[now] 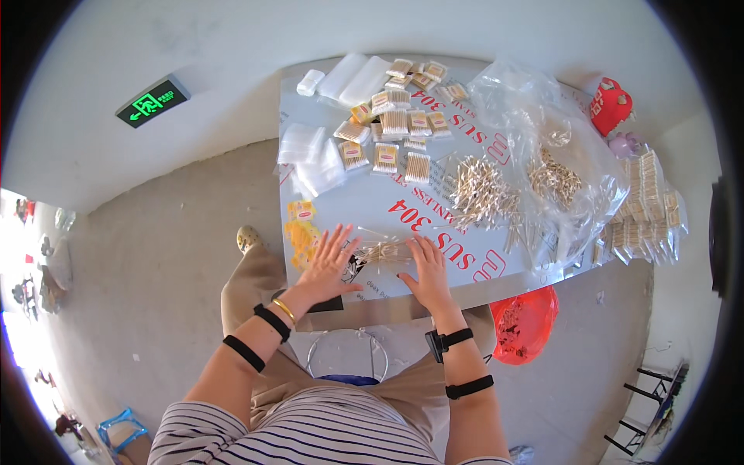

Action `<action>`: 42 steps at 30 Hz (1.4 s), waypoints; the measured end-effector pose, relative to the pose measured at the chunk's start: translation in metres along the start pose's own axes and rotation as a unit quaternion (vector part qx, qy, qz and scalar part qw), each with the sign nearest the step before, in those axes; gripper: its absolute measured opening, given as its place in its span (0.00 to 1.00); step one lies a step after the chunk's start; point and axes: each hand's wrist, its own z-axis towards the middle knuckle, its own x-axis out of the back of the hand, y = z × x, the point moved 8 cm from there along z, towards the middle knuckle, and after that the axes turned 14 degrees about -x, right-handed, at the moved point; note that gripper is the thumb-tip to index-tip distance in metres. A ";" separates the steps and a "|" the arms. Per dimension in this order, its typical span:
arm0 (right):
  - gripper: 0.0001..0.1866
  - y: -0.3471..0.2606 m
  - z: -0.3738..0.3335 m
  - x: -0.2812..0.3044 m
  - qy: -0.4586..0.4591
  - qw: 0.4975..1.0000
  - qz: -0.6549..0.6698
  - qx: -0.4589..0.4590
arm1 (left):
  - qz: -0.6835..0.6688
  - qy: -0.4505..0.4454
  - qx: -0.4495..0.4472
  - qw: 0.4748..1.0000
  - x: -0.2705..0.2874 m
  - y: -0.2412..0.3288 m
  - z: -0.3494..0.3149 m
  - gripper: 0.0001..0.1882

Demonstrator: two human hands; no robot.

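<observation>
A loose bunch of cotton swabs (382,252) lies on the table near its front edge, between my two hands. My left hand (327,266) is flat with its fingers spread, the fingertips beside the left end of the bunch. On the other side, my right hand (426,271) has its fingers stretched out, touching or nearly touching the right end. Neither hand grips anything. Just left of my left hand are small yellow cards (301,232). Further back and right sits a large heap of loose cotton swabs (484,190).
Packed swab bags (394,122) and clear empty bags (319,167) cover the back left of the metal table (364,205). A big clear plastic bag (589,186) with swabs stands right, beside stacked packs (647,209). Below the front edge is a red plastic bag (527,325).
</observation>
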 end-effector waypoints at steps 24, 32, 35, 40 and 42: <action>0.35 0.001 -0.010 -0.011 0.041 0.993 0.081 -0.070 | 0.022 0.042 -0.091 0.995 -0.010 0.033 0.015 0.11; 0.37 -0.004 0.015 -0.011 0.035 0.999 0.007 -0.001 | 0.142 0.000 -0.031 0.989 -0.023 0.010 0.041 0.45; 0.25 0.010 0.018 -0.006 0.039 0.999 0.015 -0.014 | 0.087 -0.022 -0.052 0.995 -0.023 0.007 0.046 0.44; 0.12 0.028 0.015 0.004 0.054 0.997 0.048 -0.013 | 0.024 0.050 -0.061 0.997 -0.009 0.009 0.047 0.41; 0.10 0.034 0.014 0.008 0.059 0.997 0.053 -0.018 | 0.007 0.081 -0.060 0.995 -0.005 0.008 0.047 0.40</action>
